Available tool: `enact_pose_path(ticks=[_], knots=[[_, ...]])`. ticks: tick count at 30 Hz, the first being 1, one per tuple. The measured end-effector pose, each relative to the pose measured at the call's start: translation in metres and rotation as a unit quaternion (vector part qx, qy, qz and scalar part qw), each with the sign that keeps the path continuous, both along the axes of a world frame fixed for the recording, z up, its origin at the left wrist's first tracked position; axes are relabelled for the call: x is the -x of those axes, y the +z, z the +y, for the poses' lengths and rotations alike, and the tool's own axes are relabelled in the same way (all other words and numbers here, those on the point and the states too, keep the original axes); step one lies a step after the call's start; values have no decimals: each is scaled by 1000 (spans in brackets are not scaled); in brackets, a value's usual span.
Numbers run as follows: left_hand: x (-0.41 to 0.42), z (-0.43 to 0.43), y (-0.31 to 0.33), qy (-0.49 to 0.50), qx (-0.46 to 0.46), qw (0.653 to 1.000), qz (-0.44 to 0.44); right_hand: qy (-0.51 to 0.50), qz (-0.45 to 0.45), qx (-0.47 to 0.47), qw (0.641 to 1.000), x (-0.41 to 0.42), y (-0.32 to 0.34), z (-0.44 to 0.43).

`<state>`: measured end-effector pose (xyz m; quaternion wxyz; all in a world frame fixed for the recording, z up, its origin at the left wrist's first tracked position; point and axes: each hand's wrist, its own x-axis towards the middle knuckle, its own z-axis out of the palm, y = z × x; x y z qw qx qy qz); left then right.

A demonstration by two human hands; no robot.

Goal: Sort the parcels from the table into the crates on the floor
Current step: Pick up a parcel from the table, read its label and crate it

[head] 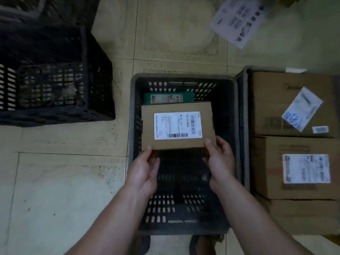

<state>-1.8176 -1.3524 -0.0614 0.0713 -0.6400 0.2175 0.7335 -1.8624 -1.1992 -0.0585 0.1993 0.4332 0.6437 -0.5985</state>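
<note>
You hold a brown box [177, 126] with both grips over the middle crate [131, 126] on the floor. Your left grip [145, 170] pinches the near left corner of the box, with the thumb on top. Your right grip [219, 159] pinches the near right corner the same way. The box lies flat, and its white label faces up. A green parcel [168, 97] lies at the far end of this crate, partly hidden under the box. Another dark crate [95, 74] stands off to the left. On the right, a third crate [245, 107] touches the middle one and is full of big cardboard boxes [272, 107]. A small white bag [301, 109] lies on the far big box. A blurry white parcel [237, 21] shows at the far right.
</note>
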Motion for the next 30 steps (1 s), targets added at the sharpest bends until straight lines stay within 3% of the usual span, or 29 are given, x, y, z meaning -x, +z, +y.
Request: enact_pose_path(ticks=[4,14,23,30], knots=[[22,-5,-51,-17,11,1000,-3,8,-25,-2,1000,24,-51,-3],[64,-16,-107,11,16,1000,-15,45,-21,-22,999,67,-110,-15],[71,-18,-107,64,6,997,50,87,-16,14,996,64,-111,-20],[63,-9,-85,16,-9,997,74,95,-16,30,995,59,-90,-10]])
